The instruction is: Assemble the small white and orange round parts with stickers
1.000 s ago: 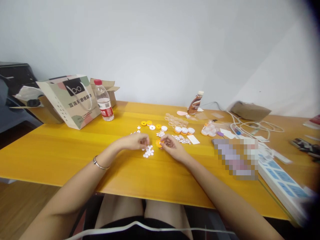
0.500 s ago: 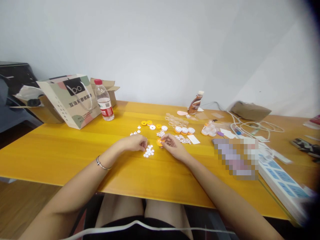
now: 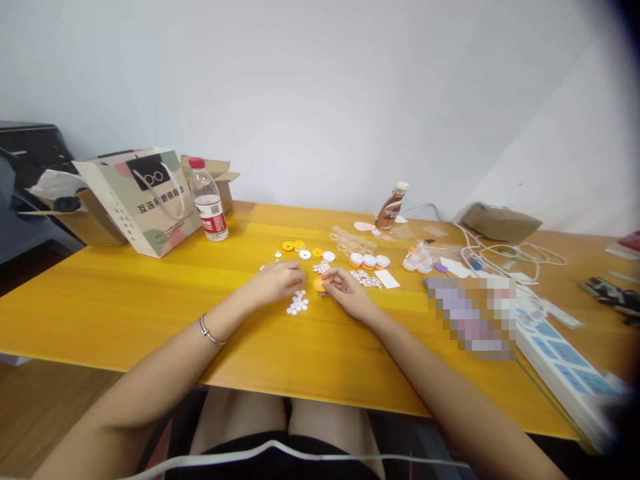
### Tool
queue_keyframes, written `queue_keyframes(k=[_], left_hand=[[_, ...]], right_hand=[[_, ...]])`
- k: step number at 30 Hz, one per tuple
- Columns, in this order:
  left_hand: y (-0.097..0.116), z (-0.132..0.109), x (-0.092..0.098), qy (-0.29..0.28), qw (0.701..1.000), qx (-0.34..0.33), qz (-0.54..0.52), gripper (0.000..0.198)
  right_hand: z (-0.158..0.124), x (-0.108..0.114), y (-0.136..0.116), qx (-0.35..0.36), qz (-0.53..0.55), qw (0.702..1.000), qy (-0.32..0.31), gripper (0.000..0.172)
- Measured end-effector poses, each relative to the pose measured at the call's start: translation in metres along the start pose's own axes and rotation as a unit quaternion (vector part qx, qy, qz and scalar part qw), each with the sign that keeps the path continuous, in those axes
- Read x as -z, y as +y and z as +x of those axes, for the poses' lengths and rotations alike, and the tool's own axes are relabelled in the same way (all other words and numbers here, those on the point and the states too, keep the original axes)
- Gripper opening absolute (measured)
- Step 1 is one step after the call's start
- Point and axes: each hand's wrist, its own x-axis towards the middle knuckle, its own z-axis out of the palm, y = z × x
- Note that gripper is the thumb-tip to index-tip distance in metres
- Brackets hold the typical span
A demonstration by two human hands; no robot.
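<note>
Holding the orange disc (image 3: 321,285) at its right-hand edge, the right hand (image 3: 345,291) had its thumb and fingertips closed in a pinch. The disc was at the middle of the work area, just right of the loose pile of white pieces (image 3: 298,304); whether it touched the table (image 3: 125,300) could not be told. The left hand (image 3: 280,279) hung near the far left side of that pile, fingers curled and tips drawn close together; could not tell whether a piece was between them.

Progress, as judged: partway. Three white-topped orange stacks (image 3: 369,261) stood in a row at the right, apparently put together, and beside them sat a cluster of clear-domed orange units (image 3: 419,259), seemingly further along. Left over: yellow discs (image 3: 287,246) and white discs (image 3: 329,256) behind the hands, clear plastic caps (image 3: 353,240), and two heaps of small spotted pieces, the nearer-right one (image 3: 367,279) beside a white card (image 3: 387,279). The disc in the right hand looked unfinished; its centre was too small to read.

Compared with half a second earlier: the left fingertips had been down at the edge of the white pile; they had since risen away and shifted toward the orange disc, now hiding some of the small peaked white pieces (image 3: 278,255). Right hand and disc: practically unmoved. Pile: no clear change.
</note>
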Motion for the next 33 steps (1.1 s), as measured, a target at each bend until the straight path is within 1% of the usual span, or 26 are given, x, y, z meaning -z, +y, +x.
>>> queue_keyframes(k=[3, 6, 9, 12, 15, 17, 20, 22, 25, 27, 29, 33], left_hand=[[0.006, 0.002, 0.001, 0.026, 0.996, 0.019, -0.089, 0.016], [0.009, 0.003, -0.003, 0.062, 0.980, 0.052, -0.183, 0.015], [0.011, 0.005, -0.009, 0.106, 0.966, 0.067, -0.224, 0.015], [0.014, 0.006, -0.015, 0.131, 0.961, 0.055, -0.238, 0.016], [0.018, 0.005, -0.018, 0.136, 0.957, 0.041, -0.254, 0.021], [0.021, 0.005, -0.018, 0.132, 0.957, 0.043, -0.256, 0.023], [0.023, 0.005, -0.019, 0.113, 0.964, 0.060, -0.233, 0.013], [0.023, 0.005, -0.021, 0.107, 0.967, 0.060, -0.222, 0.010], [0.022, 0.006, -0.026, 0.136, 0.969, 0.051, -0.202, 0.008], [0.019, 0.007, -0.030, 0.162, 0.966, 0.061, -0.190, 0.006], [0.017, 0.008, -0.033, 0.176, 0.962, 0.084, -0.193, 0.004], [0.016, 0.009, -0.036, 0.159, 0.955, 0.126, -0.215, 0.003]], right_hand=[[0.001, 0.000, 0.002, 0.007, 0.012, 1.000, 0.002, 0.021], [0.002, 0.000, 0.005, 0.007, 0.018, 1.000, -0.001, 0.019], [0.003, 0.000, 0.006, 0.009, 0.025, 1.000, 0.000, 0.018], [0.003, 0.000, 0.006, 0.010, 0.022, 1.000, -0.003, 0.020], [0.003, 0.000, 0.006, 0.015, 0.014, 1.000, 0.000, 0.021], [0.004, 0.000, 0.007, 0.018, 0.012, 1.000, 0.003, 0.022], [0.004, 0.000, 0.007, 0.020, 0.003, 1.000, 0.007, 0.022], [0.004, 0.000, 0.008, 0.023, -0.003, 1.000, 0.009, 0.022], [0.004, 0.000, 0.008, 0.028, -0.004, 1.000, 0.009, 0.021], [0.003, 0.000, 0.008, 0.031, -0.007, 0.999, 0.011, 0.021], [0.003, -0.001, 0.007, 0.034, -0.012, 0.999, 0.011, 0.021], [0.001, -0.003, 0.004, 0.032, -0.027, 0.999, 0.001, 0.021]])
